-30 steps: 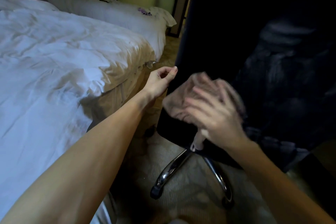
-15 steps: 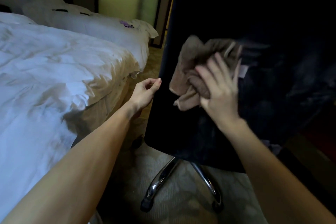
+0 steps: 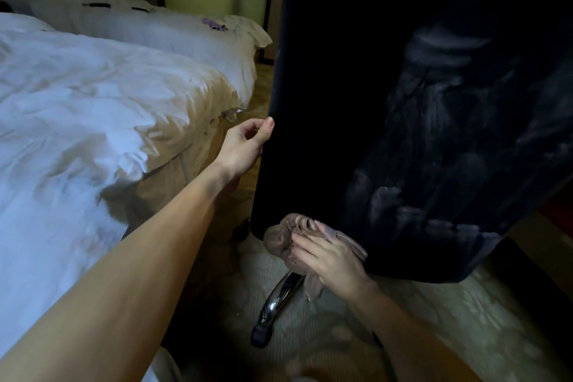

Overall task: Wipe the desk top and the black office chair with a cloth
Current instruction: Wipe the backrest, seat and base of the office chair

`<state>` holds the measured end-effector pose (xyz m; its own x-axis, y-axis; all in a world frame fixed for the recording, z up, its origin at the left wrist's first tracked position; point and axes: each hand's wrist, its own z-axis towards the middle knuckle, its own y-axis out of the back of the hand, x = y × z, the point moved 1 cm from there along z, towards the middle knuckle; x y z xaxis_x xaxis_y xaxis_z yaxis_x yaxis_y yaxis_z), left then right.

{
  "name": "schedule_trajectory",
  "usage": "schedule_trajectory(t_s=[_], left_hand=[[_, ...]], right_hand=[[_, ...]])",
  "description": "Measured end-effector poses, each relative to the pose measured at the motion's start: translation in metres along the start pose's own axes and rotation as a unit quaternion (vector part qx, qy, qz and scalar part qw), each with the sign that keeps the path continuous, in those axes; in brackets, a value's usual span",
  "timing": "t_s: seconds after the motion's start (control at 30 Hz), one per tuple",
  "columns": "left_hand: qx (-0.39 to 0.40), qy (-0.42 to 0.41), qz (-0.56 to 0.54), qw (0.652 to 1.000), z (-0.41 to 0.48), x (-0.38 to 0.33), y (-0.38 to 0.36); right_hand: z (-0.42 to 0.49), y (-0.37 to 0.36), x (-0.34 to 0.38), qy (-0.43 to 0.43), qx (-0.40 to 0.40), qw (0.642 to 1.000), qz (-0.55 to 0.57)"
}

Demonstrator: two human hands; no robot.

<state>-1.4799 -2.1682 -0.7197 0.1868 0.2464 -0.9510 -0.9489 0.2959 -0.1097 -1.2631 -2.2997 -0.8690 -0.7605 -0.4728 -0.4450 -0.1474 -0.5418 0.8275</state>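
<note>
The black office chair (image 3: 325, 102) stands just beside the bed (image 3: 77, 102), on patterned carpet (image 3: 434, 319). Its back panel is near upright: the long axis runs bottom to top and leans slightly right toward the top, with the broad dark face turned to the viewer. One chrome leg (image 3: 279, 298) points down and left from under the panel and ends in a dark castor.

The cloth (image 3: 283, 239), brownish and bunched into a wad, is pressed against the lower left corner of the panel. The right hand (image 3: 328, 257) grips it with fingers curled over the wad; a loose tail of fabric hangs below the palm.

The left hand (image 3: 242, 146) is at the panel's left edge, about mid-height. The thumb tip touches the edge and the other fingers are curled in. Whether they take hold of the edge cannot be determined.

The top of the panel is cut off by the frame. The seat and hub are hidden behind the panel. A dark garment (image 3: 449, 164) drapes over the right side; its folds are hard to make out in the low light.
</note>
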Motion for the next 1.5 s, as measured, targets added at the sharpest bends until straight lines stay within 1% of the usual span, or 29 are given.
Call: schedule_trajectory(t_s=[0.07,0.17,0.23,0.33,0.37,0.4,0.43,0.5,0.53,0.63,0.67,0.7,0.73,0.8,0.83,0.9,0.93,0.97,1.0,1.03,1.07,1.13,1.17,1.2,1.23,1.3,1.37,1.4,1.5], left_hand=[[0.002,0.002,0.004,1.0,0.0,-0.001,-0.001],[0.001,0.003,0.013,1.0,0.0,-0.001,0.0],[0.002,0.003,0.012,1.0,0.001,-0.001,0.0],[-0.001,0.003,0.013,1.0,0.003,0.001,0.001],[-0.004,0.004,0.015,1.0,0.004,0.002,0.001],[-0.008,0.003,0.015,1.0,0.004,0.004,0.001],[-0.012,0.001,0.015,1.0,0.005,0.005,0.001],[-0.024,-0.003,0.019,1.0,0.006,0.006,0.001],[-0.029,-0.003,0.02,0.999,0.006,0.006,0.001],[-0.05,0.003,0.028,0.998,0.01,0.006,0.001],[-0.063,0.005,0.041,0.997,0.012,0.006,0.001],[-0.076,0.006,0.057,0.995,0.015,0.002,-0.001],[-0.092,0.012,0.075,0.993,0.017,0.001,-0.002],[-0.124,0.034,0.091,0.987,0.021,-0.008,-0.003],[-0.134,0.046,0.087,0.986,0.022,-0.013,-0.003],[-0.134,0.052,0.077,0.987,0.023,-0.029,-0.004],[-0.127,0.052,0.073,0.988,0.023,-0.039,-0.004],[-0.121,0.047,0.072,0.989,0.022,-0.049,-0.004],[-0.12,0.035,0.078,0.989,0.022,-0.061,-0.005],[-0.127,0.021,0.09,0.988,0.02,-0.07,-0.006],[-0.143,-0.006,0.106,0.984,0.017,-0.082,-0.007],[-0.174,-0.101,0.144,0.969,0.005,-0.105,-0.012],[-0.169,-0.15,0.153,0.962,-0.002,-0.115,-0.016],[-0.133,-0.181,0.149,0.963,-0.01,-0.125,-0.021],[-0.068,-0.189,0.141,0.969,-0.018,-0.134,-0.028],[0.08,-0.166,0.176,0.967,-0.031,-0.148,-0.04],[0.179,-0.121,0.228,0.949,-0.039,-0.152,-0.047],[0.198,-0.096,0.235,0.947,-0.041,-0.152,-0.049],[0.184,-0.056,0.191,0.963,-0.043,-0.149,-0.048]], right_hand=[[-0.006,-0.002,0.0,0.022,0.038,0.999,-0.011],[-0.019,-0.011,0.008,0.073,0.158,0.985,-0.018],[-0.028,-0.015,0.015,0.045,0.236,0.97,0.02],[-0.029,-0.012,0.018,0.006,0.237,0.97,0.047],[-0.023,-0.011,0.017,0.027,0.248,0.967,0.044],[-0.022,-0.007,0.016,0.073,0.232,0.97,0.018],[-0.019,0.002,0.012,0.085,0.194,0.977,-0.005],[-0.01,0.022,0.002,0.014,0.062,0.997,0.035],[-0.007,0.031,-0.002,-0.027,-0.006,0.997,0.077],[0.014,0.075,-0.006,-0.127,-0.165,0.963,0.169],[0.025,0.092,-0.007,-0.172,-0.194,0.941,0.216],[0.035,0.112,-0.011,-0.231,-0.207,0.907,0.284],[0.045,0.131,-0.012,-0.302,-0.208,0.856,0.364],[0.064,0.163,-0.018,-0.446,-0.188,0.719,0.499],[0.07,0.175,-0.021,-0.497,-0.173,0.636,0.565],[0.076,0.2,-0.028,-0.561,-0.146,0.45,0.679],[0.075,0.212,-0.03,-0.581,-0.125,0.373,0.712],[0.073,0.222,-0.029,-0.591,-0.108,0.315,0.735],[0.072,0.231,-0.03,-0.591,-0.109,0.28,0.749],[0.071,0.235,-0.03,-0.587,-0.117,0.261,0.758],[0.071,0.241,-0.03,-0.581,-0.126,0.255,0.762],[0.071,0.251,-0.029,-0.56,-0.149,0.253,0.775],[0.072,0.256,-0.028,-0.545,-0.163,0.254,0.782],[0.073,0.26,-0.027,-0.528,-0.179,0.255,0.79],[0.074,0.263,-0.026,-0.514,-0.194,0.256,0.796],[0.077,0.268,-0.024,-0.481,-0.223,0.255,0.808],[0.077,0.267,-0.023,-0.451,-0.247,0.254,0.819],[0.076,0.264,-0.023,-0.441,-0.251,0.253,0.824],[0.071,0.258,-0.019,-0.422,-0.234,0.256,0.838]])
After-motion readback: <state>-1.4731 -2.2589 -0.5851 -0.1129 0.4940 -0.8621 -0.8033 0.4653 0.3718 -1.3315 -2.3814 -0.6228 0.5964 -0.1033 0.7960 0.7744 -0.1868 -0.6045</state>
